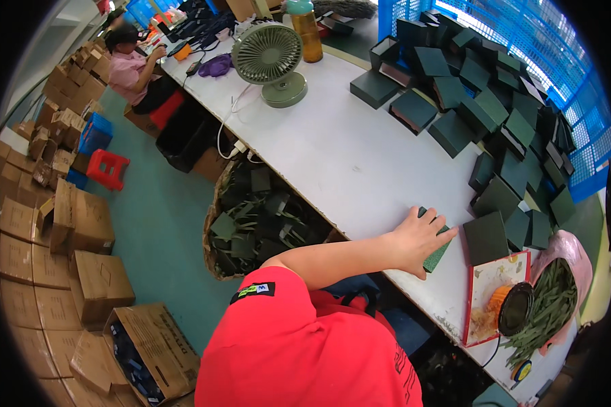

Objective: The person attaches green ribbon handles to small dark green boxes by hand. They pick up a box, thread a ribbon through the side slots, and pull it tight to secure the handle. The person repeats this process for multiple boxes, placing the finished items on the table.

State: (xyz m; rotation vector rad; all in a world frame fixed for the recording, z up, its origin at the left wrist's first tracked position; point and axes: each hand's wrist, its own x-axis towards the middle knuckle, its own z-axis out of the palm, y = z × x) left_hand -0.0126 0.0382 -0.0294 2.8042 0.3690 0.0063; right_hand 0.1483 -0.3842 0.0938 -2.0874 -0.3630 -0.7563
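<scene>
My left arm reaches across to the right over the white table, and my left hand (pixel 419 241) lies over a small dark green box (pixel 438 258). Its fingers curve over the far part of the box and the thumb is at the near side; the palm hides the middle. To the right of that hand a larger dark green box (pixel 485 239) stands tilted. Beside it is a red-edged board (pixel 478 298), smeared and stained, with an orange roll with a dark round face (pixel 516 308) on it. My right hand is out of view.
Many dark green boxes (pixel 475 112) pile up against a blue mesh crate (pixel 570 74). A pink bag of green strips (pixel 553 292) sits at the right. A fan (pixel 268 57) and a bottle (pixel 305 30) stand farther back. A scrap-filled bin (pixel 258 217) adjoins the table; a person (pixel 132 68) sits beyond.
</scene>
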